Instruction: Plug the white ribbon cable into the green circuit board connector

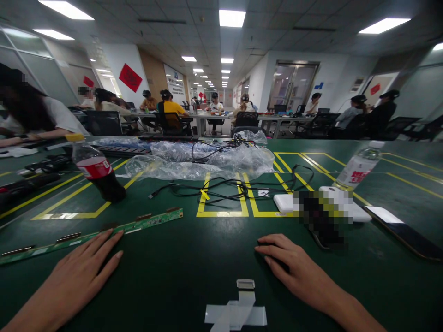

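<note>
My left hand [83, 269] lies flat with its fingers stretched out, the fingertips at the near edge of a long, narrow green circuit board [152, 223]. Whether the fingers press on the board or only overlap it, I cannot tell. My right hand [289, 263] rests on the green tabletop [194, 263] with fingers loosely extended and nothing in them. Between the hands, near the bottom edge, is a white flat ribbon cable [238, 311], folded across itself, with a connector [245, 284] at its upper end.
A cola bottle [98, 173] stands beyond the board. Bubble wrap [207, 161] and black cables [224, 191] lie at the centre. To the right are a clear bottle [360, 166], white devices [284, 203] and a phone [408, 233]. Several people sit farther back; one person [38, 106] leans in at left.
</note>
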Demonstrator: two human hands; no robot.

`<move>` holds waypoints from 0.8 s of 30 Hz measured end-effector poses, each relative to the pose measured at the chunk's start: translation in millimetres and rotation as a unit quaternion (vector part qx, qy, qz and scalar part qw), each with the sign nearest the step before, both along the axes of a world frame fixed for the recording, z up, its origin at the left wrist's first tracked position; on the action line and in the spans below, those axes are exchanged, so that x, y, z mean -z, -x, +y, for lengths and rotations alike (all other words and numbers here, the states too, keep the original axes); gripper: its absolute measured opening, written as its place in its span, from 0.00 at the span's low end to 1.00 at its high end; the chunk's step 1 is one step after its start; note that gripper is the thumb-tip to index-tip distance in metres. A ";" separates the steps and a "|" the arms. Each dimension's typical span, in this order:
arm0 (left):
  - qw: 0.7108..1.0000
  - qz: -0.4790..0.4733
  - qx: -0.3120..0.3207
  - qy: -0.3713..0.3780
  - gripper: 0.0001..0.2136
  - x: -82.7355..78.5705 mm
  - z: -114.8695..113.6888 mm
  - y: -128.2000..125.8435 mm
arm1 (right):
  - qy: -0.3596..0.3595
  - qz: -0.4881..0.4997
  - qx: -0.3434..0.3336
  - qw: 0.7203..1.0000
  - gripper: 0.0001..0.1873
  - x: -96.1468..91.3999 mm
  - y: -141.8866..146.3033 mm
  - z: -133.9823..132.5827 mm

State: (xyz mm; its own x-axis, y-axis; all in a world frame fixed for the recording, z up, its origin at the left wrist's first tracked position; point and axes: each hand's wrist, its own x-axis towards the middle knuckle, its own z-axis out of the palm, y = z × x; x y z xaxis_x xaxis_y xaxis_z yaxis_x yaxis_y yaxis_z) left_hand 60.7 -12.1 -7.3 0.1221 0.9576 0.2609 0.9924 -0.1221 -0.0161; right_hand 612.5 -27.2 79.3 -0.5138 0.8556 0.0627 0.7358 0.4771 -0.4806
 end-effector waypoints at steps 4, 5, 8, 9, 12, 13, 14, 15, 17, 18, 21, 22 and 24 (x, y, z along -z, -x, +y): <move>0.996 0.032 0.077 0.025 0.27 -2.4 -16.0 -40.8 | -0.002 0.004 0.002 1.000 0.17 1.6 -0.6 -0.3; 0.995 0.033 0.093 0.017 0.27 -5.3 -20.6 -55.6 | -0.003 0.006 0.003 1.000 0.17 2.2 -0.7 -0.2; 0.988 0.029 0.147 -0.024 0.25 -17.9 -32.5 -105.3 | -0.010 0.014 0.006 1.000 0.17 3.5 -0.9 0.3; 0.985 0.026 0.168 -0.035 0.25 -22.5 -35.3 -122.0 | -0.013 0.017 0.006 1.000 0.17 3.6 -0.9 0.3; 0.975 0.007 0.215 -0.052 0.24 -34.1 -38.8 -166.8 | -0.020 0.028 0.010 0.999 0.18 3.6 -0.7 -0.7; 0.973 -0.003 0.224 -0.052 0.25 -37.1 -38.5 -179.8 | -0.023 0.032 0.009 0.999 0.19 3.6 -0.6 -1.3; 0.972 -0.012 0.232 -0.047 0.25 -39.7 -37.5 -191.9 | -0.029 0.037 0.008 0.999 0.19 3.8 -0.5 -1.9; 0.970 -0.022 0.237 -0.040 0.26 -42.2 -36.1 -203.2 | -0.035 0.040 0.006 0.999 0.19 4.3 -0.3 -2.5; 0.968 -0.041 0.245 -0.019 0.27 -47.3 -32.4 -223.8 | -0.049 0.045 0.007 0.998 0.19 5.7 0.1 -3.3; 0.967 -0.049 0.248 -0.006 0.27 -50.1 -30.5 -233.1 | -0.055 0.045 0.007 0.997 0.19 6.5 0.4 -3.6; 0.965 -0.068 0.254 0.016 0.25 -58.0 -25.7 -254.4 | -0.061 0.041 0.001 0.997 0.19 8.1 1.7 -3.7; 0.963 -0.073 0.258 0.019 0.25 -59.9 -24.6 -258.7 | -0.059 0.039 -0.002 0.997 0.19 8.2 2.4 -3.6; 0.961 -0.084 0.263 0.018 0.23 -61.9 -23.6 -263.1 | -0.052 0.032 -0.012 0.998 0.18 8.1 4.2 -3.7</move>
State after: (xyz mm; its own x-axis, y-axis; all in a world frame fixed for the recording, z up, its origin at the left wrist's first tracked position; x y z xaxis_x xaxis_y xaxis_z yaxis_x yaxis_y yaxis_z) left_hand 323.8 -35.7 54.5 0.5513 0.7831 0.2877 0.7809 -0.6058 0.1525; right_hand 608.3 -30.9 71.2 -0.5257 0.8305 0.1841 0.6934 0.5437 -0.4729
